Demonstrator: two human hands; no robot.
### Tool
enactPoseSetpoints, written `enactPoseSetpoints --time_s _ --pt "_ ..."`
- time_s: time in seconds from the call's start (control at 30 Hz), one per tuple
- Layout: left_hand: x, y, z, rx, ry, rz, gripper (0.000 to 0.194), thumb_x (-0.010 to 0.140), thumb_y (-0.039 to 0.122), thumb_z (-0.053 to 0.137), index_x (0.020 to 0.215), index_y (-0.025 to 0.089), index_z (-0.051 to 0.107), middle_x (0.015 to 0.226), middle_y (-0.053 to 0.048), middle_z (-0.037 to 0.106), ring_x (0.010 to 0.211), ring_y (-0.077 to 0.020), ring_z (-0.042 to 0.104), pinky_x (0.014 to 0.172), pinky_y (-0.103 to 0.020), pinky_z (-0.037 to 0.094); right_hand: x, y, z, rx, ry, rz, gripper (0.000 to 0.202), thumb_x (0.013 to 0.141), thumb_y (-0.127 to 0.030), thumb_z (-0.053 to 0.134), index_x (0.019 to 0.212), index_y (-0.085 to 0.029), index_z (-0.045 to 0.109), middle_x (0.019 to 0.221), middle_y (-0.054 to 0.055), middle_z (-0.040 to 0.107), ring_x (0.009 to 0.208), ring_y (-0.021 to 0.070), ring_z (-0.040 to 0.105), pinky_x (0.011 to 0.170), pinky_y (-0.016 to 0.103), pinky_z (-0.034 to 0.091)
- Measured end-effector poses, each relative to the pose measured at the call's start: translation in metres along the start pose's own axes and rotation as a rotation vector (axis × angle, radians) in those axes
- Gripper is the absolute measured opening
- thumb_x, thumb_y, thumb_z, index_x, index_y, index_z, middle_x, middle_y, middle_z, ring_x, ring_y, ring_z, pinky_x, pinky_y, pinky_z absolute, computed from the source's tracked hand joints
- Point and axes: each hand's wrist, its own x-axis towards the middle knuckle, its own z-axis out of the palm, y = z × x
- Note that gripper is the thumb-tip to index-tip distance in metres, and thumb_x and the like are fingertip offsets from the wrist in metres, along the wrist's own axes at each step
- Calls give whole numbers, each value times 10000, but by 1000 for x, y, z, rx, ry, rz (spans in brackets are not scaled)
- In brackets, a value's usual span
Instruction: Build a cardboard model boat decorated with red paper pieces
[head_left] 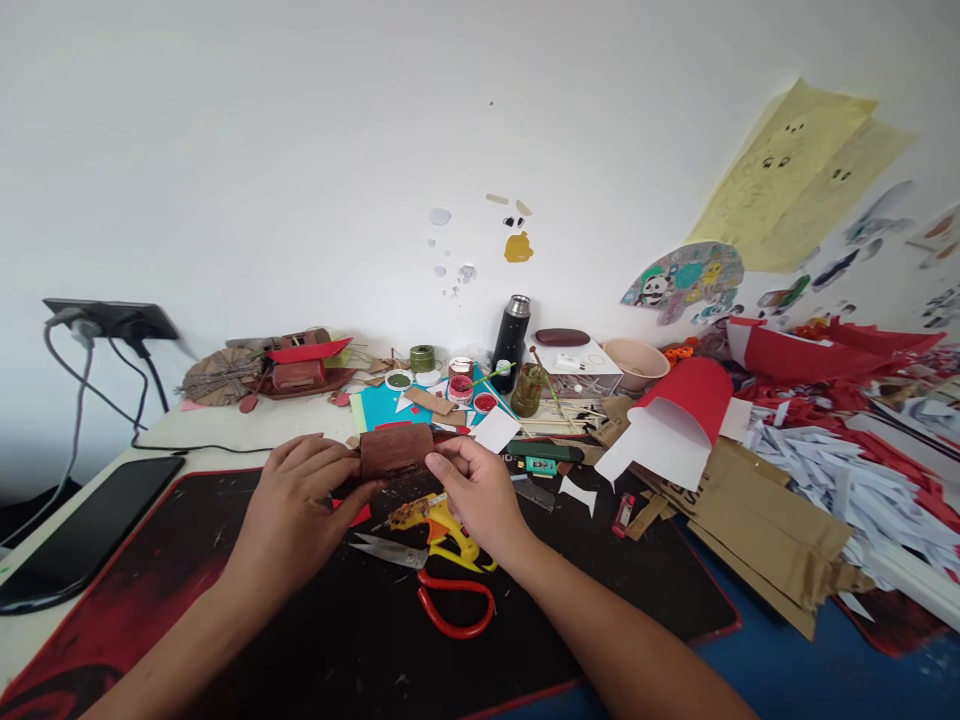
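A brown, curved piece (396, 452) is held up between my two hands over the dark mat. My left hand (304, 500) grips its left end, thumb below and fingers behind. At its right end, my right hand (480, 490) pinches it between thumb and fingers. Below the hands lie scissors with red handles (456, 632) and a yellow glue gun (452, 535). A small red scrap (361, 514) is beside my left thumb.
A black phone (90, 530) lies at the left. Open paint jars (460, 388), a black flask (511, 340) and a jar with a brush (528, 390) stand behind. Red curved paper (686, 405), cardboard (765, 520) and white paper strips (877, 500) fill the right.
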Motion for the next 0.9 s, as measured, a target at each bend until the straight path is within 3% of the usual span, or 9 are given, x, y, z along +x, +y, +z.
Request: enactPoseSetpoints --time_s 0.23,0.43,0.57,0.7,0.9 --pt "-7 -3 0 304 -11 213 223 991 359 650 838 225 741 916 -87 809 917 -305 710 1009 -498 464 -1 0 0 -20 -21 -10 297 930 -512 711 920 -217 679 524 -108 412 377 86 368 414 230 270" --pt "-10 -4 0 380 -1 270 241 1018 338 616 849 214 735 910 -93 808 909 -309 722 978 -504 479 0 2 1 -18 -25 -12 270 933 -486 695 896 -219 668 515 -112 402 364 84 363 402 228 255" --pt "-11 -6 1 388 -6 262 268 1027 360 602 850 209 734 935 -109 813 934 -317 715 975 -506 472 3 8 4 0 -31 -15 294 927 -506 705 906 -215 673 517 -113 391 370 84 359 403 229 249" --pt "-7 -12 2 357 -86 166 297 1021 407 595 818 226 713 891 -81 797 894 -300 698 877 -458 477 3 8 4 51 -18 -11 366 913 -562 726 983 -206 684 511 -113 413 374 88 361 396 226 254" --pt "8 -23 9 402 -142 35 317 991 412 597 733 231 636 794 -58 747 855 -292 679 825 -427 451 -5 1 -16 108 20 19 481 879 -665 735 978 -200 660 478 -125 398 359 85 333 370 224 234"
